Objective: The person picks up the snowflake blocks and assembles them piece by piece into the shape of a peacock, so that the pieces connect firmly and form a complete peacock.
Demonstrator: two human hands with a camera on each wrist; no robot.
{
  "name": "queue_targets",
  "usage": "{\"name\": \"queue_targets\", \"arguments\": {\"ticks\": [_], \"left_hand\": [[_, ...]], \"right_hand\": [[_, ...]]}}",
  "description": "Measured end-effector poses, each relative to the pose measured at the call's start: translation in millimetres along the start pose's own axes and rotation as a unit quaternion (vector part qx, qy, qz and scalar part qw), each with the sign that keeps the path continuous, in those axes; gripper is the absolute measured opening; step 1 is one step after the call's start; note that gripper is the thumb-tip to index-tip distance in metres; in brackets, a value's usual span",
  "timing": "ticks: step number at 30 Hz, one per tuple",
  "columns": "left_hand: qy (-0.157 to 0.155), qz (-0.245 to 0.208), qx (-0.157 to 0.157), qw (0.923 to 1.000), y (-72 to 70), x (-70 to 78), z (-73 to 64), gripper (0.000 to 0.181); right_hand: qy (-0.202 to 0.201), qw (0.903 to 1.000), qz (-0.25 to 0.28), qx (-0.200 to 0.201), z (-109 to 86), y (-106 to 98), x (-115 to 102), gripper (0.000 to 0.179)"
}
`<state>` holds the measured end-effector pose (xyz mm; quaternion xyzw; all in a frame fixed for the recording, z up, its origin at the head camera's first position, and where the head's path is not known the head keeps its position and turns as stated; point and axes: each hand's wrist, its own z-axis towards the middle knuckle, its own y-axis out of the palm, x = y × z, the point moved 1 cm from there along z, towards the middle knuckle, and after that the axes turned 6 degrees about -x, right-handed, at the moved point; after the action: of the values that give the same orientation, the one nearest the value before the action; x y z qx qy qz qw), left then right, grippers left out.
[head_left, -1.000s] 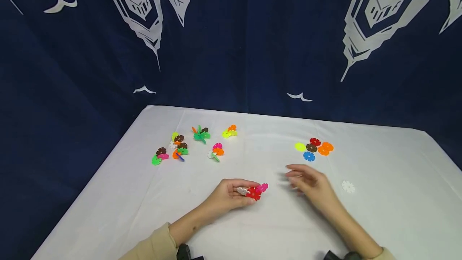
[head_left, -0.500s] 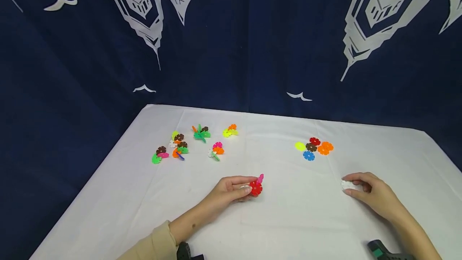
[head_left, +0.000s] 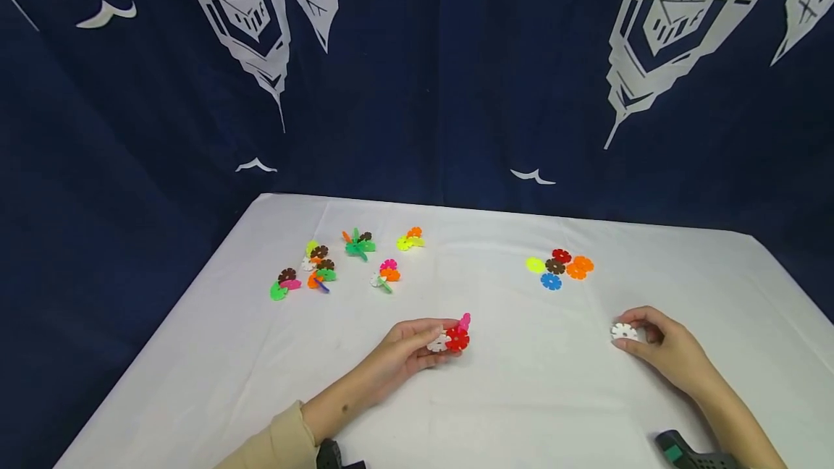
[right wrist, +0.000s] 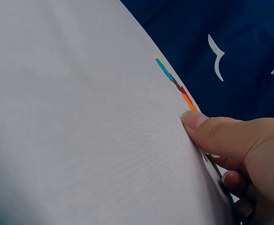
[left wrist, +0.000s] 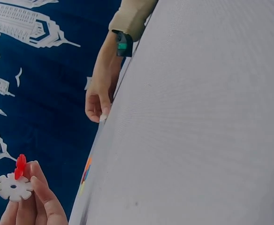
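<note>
In the head view my left hand (head_left: 397, 353) holds a small joined cluster of notched plastic discs: a white disc (head_left: 438, 342), a red disc (head_left: 457, 339) and a pink disc (head_left: 465, 321). The left wrist view shows its white disc (left wrist: 13, 187) face-on, with the red disc (left wrist: 20, 167) slotted in at an angle; pink cannot be made out there. Over on the right, my right hand (head_left: 671, 346) pinches a single white notched disc (head_left: 623, 332) between thumb and fingers, at the tabletop. In the right wrist view the thumb (right wrist: 216, 133) hides most of that disc.
Several joined disc clusters lie at the back left, among them a green one (head_left: 358, 246) and a yellow-orange one (head_left: 410, 239). Loose discs lie flat at the back right, including a blue disc (head_left: 551, 281) and orange discs (head_left: 578, 267). A dark blue curtain (head_left: 391, 93) hangs behind the white-covered table (head_left: 508, 396).
My right hand has moved right from mid-table and taken hold of the lone white disc. The left hand has turned its cluster so the white and red discs face up.
</note>
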<state>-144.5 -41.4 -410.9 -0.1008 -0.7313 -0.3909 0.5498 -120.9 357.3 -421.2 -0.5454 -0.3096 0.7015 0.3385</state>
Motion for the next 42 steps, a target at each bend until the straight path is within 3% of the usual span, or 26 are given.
{"name": "queue_targets", "arguments": {"ticks": [3, 6, 9, 12, 14, 17, 20, 28, 33, 36, 42], "left_hand": [[-0.006, -0.001, 0.018, 0.9998, -0.3, -1.9, 1.4, 0.038], [-0.016, 0.003, 0.035, 0.9993, -0.3, -3.6, 2.0, 0.033], [-0.026, 0.007, 0.041, 0.9988, 0.4, -4.4, 2.1, 0.030], [-0.030, -0.003, 0.043, 0.9986, 1.6, -4.5, 2.2, 0.028], [-0.032, -0.015, 0.051, 0.9981, 2.5, -4.7, 2.6, 0.026], [-0.034, -0.032, 0.070, 0.9965, 3.6, -5.6, 3.4, 0.023], [-0.032, -0.038, 0.085, 0.9952, 5.2, -6.8, 3.4, 0.019], [-0.023, -0.042, 0.115, 0.9922, 6.5, -8.3, 3.2, 0.026], [-0.027, -0.037, 0.118, 0.9919, 6.3, -8.3, 2.8, 0.026], [-0.032, -0.032, 0.110, 0.9929, 6.4, -8.5, 2.3, 0.025], [-0.034, -0.023, 0.101, 0.9940, 5.9, -9.2, 1.7, 0.019]], "right_hand": [[-0.002, 0.9990, 0.044, 0.003, -1.7, 1.2, -2.4, 0.027], [0.017, 0.9894, 0.144, -0.008, -1.7, 5.1, -13.6, 0.020], [0.031, 0.9611, 0.274, -0.016, -0.1, 16.5, -41.3, 0.019], [0.005, 0.9326, 0.360, -0.020, 0.0, 37.6, -81.1, 0.016], [-0.026, 0.9200, 0.390, -0.024, -1.6, 54.8, -108.0, 0.014], [-0.054, 0.9153, 0.398, -0.024, -4.9, 78.0, -140.2, 0.012], [-0.061, 0.9102, 0.409, -0.023, -6.4, 93.4, -158.8, 0.011], [-0.094, 0.9117, 0.400, 0.017, -6.8, 103.6, -169.9, 0.011], [-0.121, 0.9106, 0.395, 0.003, -6.2, 106.1, -169.1, 0.013], [-0.149, 0.9172, 0.370, 0.005, -5.8, 108.0, -168.5, 0.016], [-0.206, 0.9423, 0.260, 0.042, -5.2, 110.7, -166.6, 0.028]]}}
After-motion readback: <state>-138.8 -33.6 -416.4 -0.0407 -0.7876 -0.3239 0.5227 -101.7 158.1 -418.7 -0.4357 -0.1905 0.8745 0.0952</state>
